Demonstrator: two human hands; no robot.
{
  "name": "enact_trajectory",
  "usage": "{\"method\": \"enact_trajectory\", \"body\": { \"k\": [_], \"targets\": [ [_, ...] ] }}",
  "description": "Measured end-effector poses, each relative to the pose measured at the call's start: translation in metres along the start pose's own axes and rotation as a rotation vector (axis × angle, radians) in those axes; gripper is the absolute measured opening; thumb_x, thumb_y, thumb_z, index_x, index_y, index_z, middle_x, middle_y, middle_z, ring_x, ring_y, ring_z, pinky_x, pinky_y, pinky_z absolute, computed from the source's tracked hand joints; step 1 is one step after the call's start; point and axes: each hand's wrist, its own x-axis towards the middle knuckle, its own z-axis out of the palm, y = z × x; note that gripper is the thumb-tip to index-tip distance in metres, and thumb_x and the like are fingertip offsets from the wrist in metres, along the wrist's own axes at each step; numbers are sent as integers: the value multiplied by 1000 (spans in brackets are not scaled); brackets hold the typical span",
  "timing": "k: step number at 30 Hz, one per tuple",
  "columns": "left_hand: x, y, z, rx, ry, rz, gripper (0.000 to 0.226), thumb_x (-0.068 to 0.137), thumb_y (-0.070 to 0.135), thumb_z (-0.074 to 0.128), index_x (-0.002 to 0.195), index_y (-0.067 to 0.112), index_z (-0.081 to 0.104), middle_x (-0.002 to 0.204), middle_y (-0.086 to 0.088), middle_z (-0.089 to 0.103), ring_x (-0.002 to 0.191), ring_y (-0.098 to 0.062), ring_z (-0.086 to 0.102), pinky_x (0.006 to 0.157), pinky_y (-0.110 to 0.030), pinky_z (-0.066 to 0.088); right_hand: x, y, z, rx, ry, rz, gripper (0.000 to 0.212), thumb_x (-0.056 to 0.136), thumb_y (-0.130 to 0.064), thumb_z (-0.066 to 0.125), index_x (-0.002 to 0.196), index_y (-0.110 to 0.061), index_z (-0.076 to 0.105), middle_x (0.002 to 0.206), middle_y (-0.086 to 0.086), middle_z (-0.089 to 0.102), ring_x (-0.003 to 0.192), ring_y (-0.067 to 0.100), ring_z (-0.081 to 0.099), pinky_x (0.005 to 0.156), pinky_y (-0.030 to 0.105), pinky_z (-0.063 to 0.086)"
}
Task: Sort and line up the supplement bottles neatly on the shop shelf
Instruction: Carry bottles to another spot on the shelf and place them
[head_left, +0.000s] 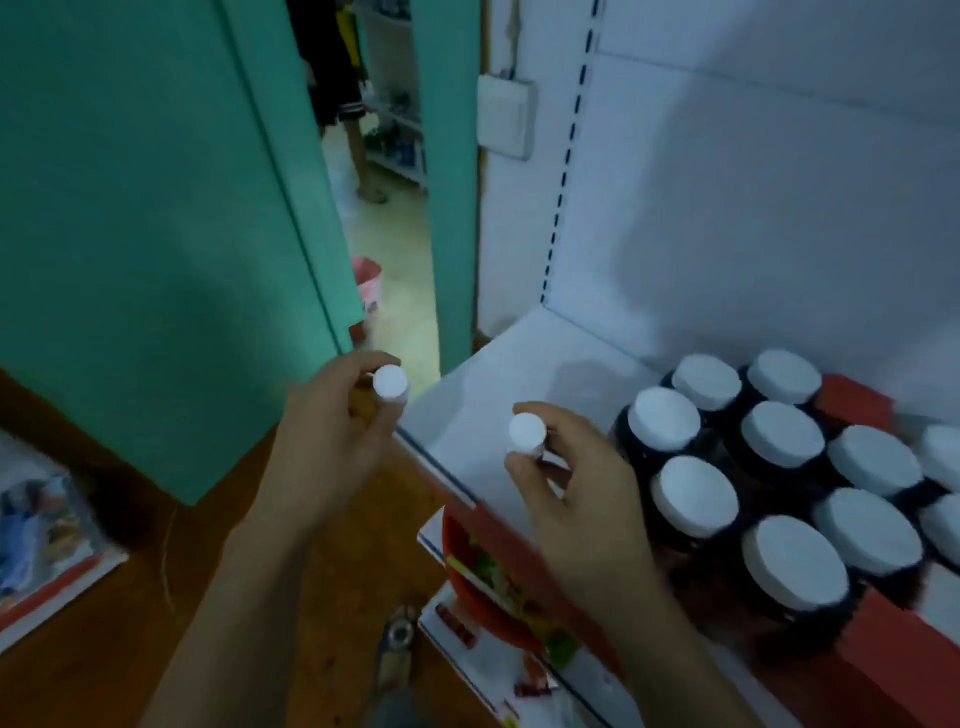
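My left hand (327, 441) grips a small white-capped bottle (390, 383) just off the left end of the white shelf (524, 364). My right hand (576, 499) pinches a second small white-capped bottle (527, 432) above the shelf's front left part. Its body is mostly hidden by my fingers. Several larger dark bottles with wide white lids (779, 467) stand in rows on the shelf to the right of my right hand.
A green door (156, 234) stands open on the left, with a person's legs (358, 145) and a pink bucket (368, 283) beyond it. A lower shelf (498, 613) below holds a red bowl (467, 571) and small packets. The floor is brown wood.
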Motion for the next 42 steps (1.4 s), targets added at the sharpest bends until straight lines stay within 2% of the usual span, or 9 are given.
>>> {"method": "enact_trajectory", "body": {
  "k": [4,11,15,18,25,30,33,38,42],
  "targets": [
    [118,-24,46,-26,-231,182,24,95,24,68,119,24,64,116,7,66,102,-12,59,86,-36,53,64,19,49,-116,276,212,32,97,-18,66,126,-29,62,122,-12,51,103,-5,55,95,13,47],
    [217,-22,118,-184,-651,418,26,95,24,70,121,22,64,116,5,62,101,-10,59,89,-23,48,122,48,53,-219,679,492,35,97,-11,63,130,-20,61,121,-2,48,96,7,55,99,36,50],
    [223,-8,163,-261,-735,455,22,92,21,73,113,20,65,110,5,64,96,-10,58,80,-15,46,145,61,45,-292,816,494,33,94,-8,63,125,-20,63,115,1,58,102,20,61,91,44,54],
    [223,0,187,-350,-661,430,22,91,15,73,111,16,65,110,1,65,97,-13,60,78,-12,46,161,63,38,-344,878,531,32,95,-9,61,125,-19,64,110,-6,56,103,19,60,86,29,47],
    [219,4,199,-480,-604,303,27,85,19,81,104,16,63,98,2,72,88,-11,68,79,-31,58,176,65,33,-259,842,566,45,94,-13,67,137,-19,54,124,-3,66,103,11,65,95,25,51],
    [222,-4,189,-488,-741,336,37,93,5,69,128,16,64,116,5,70,102,-5,64,93,-19,53,168,41,33,-248,785,549,59,91,5,57,143,-20,45,125,-4,56,112,14,61,101,35,53],
    [222,-9,188,-478,-802,396,44,94,2,66,137,14,60,123,5,67,110,-7,63,97,-16,50,151,5,33,-408,774,475,58,93,-3,61,145,-23,44,134,-2,52,117,7,54,100,29,50],
    [221,-6,184,-479,-732,359,35,96,8,64,131,10,61,121,0,66,108,-13,63,95,-26,51,126,-62,-1,-731,683,321,36,92,-9,65,126,-22,63,118,-5,60,105,7,60,87,20,51],
    [209,5,167,-458,-583,585,26,92,7,65,118,12,63,108,3,59,95,-6,54,79,-9,41,112,-58,-54,-976,499,492,26,94,-20,66,120,-23,66,110,-5,58,101,17,57,80,24,38]
  ]
}}
